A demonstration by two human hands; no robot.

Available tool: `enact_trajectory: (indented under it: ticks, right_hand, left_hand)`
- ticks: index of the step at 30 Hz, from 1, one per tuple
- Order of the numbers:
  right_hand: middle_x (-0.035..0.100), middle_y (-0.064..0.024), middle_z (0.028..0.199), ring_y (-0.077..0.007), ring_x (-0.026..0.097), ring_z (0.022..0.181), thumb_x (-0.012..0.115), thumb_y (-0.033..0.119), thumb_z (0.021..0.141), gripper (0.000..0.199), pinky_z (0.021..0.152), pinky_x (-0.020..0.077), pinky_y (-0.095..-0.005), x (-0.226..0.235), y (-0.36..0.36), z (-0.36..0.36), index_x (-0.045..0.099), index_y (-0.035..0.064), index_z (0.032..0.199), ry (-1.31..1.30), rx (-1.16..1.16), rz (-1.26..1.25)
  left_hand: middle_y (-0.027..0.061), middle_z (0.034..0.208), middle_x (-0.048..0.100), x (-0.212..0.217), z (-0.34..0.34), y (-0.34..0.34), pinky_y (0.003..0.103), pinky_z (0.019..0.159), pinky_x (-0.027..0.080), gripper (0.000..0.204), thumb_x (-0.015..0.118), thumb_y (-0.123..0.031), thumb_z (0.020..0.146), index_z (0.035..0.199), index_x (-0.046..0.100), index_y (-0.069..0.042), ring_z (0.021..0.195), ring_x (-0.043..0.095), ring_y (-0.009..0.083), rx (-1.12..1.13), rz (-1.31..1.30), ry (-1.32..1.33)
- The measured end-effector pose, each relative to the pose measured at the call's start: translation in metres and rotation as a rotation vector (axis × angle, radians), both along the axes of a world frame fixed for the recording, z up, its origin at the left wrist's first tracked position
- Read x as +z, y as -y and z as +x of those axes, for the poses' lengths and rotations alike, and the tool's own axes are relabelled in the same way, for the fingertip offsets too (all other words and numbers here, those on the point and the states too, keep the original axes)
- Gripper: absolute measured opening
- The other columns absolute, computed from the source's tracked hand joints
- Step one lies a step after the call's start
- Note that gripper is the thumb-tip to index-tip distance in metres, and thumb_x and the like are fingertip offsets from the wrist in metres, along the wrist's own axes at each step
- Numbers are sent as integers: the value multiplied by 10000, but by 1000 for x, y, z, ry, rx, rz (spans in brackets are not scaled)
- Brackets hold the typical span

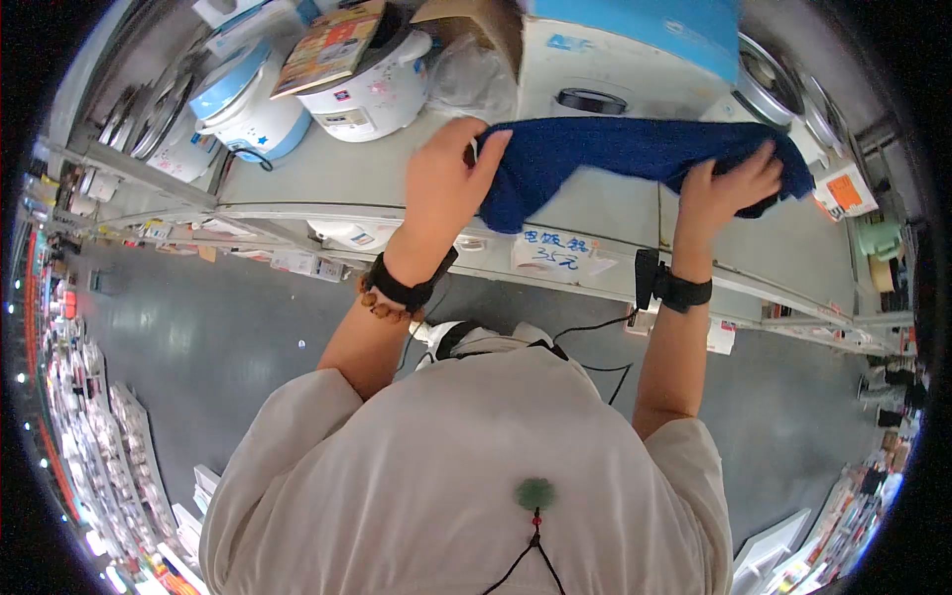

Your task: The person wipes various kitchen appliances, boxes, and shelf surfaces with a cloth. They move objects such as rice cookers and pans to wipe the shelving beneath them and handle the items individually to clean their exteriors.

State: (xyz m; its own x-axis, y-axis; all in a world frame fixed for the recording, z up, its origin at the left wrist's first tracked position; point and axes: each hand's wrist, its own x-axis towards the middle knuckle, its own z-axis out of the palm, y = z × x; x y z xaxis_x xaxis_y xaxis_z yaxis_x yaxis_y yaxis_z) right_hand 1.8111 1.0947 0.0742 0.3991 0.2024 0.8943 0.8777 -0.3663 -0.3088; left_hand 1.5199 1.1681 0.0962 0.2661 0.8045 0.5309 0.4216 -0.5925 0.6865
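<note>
A dark blue cloth [595,144] is stretched between my two hands above a pale shelf [382,174]. My left hand [448,178] is closed on its left end, thumb toward the cloth, and a flap hangs below. On the bunched right end, my right hand [729,186] has its fingers curled into the fabric, slightly blurred by motion. Behind the cloth stands a large white and blue box [630,59], its lower part partly covered.
White rice cookers stand at the left of the shelf, one with a blue lid [233,79], another topped by a magazine [332,45]. A handwritten price card [560,253] hangs on the shelf's front edge. Metal lids [769,79] lie at the right. Black cables dangle near my waist.
</note>
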Motion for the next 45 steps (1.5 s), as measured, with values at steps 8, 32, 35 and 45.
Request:
enact_trajectory:
  ticks: [8,32,35,45]
  right_hand:
    - [473,-271,1348,-468,359,1304,496,443,899,593,1038,278,-637,-121,12,4,509,18,1312,-297,33,-809]
    - [429,-294,1377,-447,354,1321,480,352,897,577,1102,232,-574,-122,31,60,468,24,1371,-296,115,-817]
    - [468,-299,1356,-404,409,1309,459,329,958,594,1130,258,-485,-130,28,21,352,-14,1431,-76,520,-737]
    - [342,-84,1526,-354,292,1381,373,533,957,608,1109,184,-561,-119,100,167,439,159,1431,-455,-207,-788]
  left_hand:
    - [234,1241,542,-102,64,32,447,955,445,378,569,-145,919,1255,524,21,1144,514,409,-391,118,-251]
    - [222,1402,451,-134,133,80,463,1090,324,455,536,-257,946,1311,505,11,1293,417,376,-426,197,-564]
    - [235,1387,463,-135,103,63,467,1094,311,408,497,-246,971,1270,538,28,1293,415,383,-364,186,-572]
    - [201,1470,377,-132,173,81,481,1114,278,519,510,-243,959,1410,404,-10,1348,362,362,-719,326,-644]
